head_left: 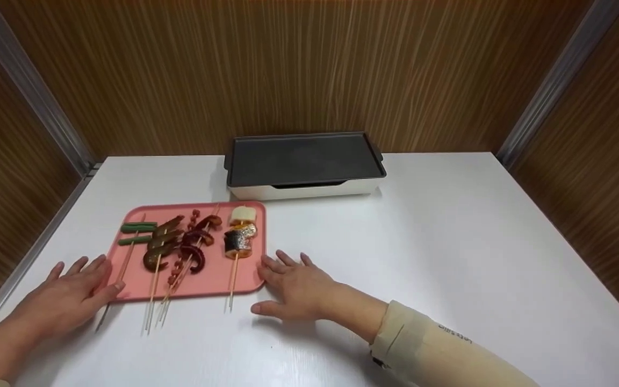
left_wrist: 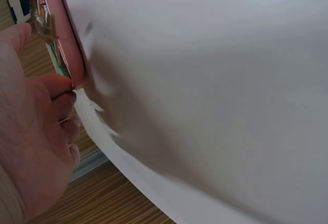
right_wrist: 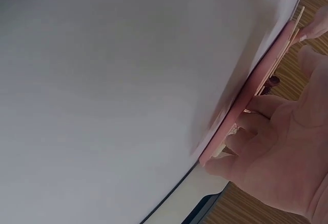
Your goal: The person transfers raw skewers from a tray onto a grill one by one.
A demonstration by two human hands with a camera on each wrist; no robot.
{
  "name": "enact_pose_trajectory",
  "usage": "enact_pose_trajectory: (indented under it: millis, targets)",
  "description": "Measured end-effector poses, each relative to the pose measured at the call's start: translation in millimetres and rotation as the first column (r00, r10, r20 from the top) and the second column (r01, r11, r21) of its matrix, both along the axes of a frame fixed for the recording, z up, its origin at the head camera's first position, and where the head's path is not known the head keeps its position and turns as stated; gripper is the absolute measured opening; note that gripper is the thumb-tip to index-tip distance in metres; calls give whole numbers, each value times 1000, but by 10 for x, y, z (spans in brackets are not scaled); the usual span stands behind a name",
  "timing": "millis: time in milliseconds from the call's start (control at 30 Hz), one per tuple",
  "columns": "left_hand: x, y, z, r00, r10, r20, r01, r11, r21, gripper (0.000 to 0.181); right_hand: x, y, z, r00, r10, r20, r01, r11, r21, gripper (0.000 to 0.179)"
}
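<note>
Tray [head_left: 210,280]: sat on bench [head_left: 438,258], in front of griddle [head_left: 307,158], skewers [head_left: 162,242] lying across it.
Left hand [head_left: 62,295]: touched tray's left edge, fingers released, loosely extended.
Right hand [head_left: 301,287]: fingers released, spread, touching tray's right edge.

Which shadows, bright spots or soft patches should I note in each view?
Head view: soft shadow below the right hand on the white table; left wrist view: broad shadow across the table beside the left hand, bright patch top right; right wrist view: shadow along the pink tray, upper left corner darkened.
</note>
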State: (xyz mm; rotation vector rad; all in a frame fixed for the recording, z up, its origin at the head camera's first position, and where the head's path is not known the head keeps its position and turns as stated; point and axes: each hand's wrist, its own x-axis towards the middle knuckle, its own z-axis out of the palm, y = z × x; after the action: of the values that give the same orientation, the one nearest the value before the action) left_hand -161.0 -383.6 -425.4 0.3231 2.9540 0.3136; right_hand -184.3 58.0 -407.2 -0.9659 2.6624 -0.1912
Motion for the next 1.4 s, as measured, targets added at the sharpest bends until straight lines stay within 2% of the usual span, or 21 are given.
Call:
enact_pose_trajectory:
  millis: [167,600,933,1400]
  targets:
    - [7,-56,8,1000,-27,-12,27,999,25,83,25,-43,-5,1000,-6,-19,6,1000,1,89]
    - [35,-135,18,992,-105,-77,106,994,17,79,59,-88,5,998,-57,-5,57,998,-39,84]
    - [56,-144,16,980,-155,-121,156,988,1,78,72,-142,6,995,-78,-64,75,996,-53,79]
    - [12,-223,30,975,-194,-111,197,980,14,81,101,-229,13,988,-142,-58,138,988,-70,76]
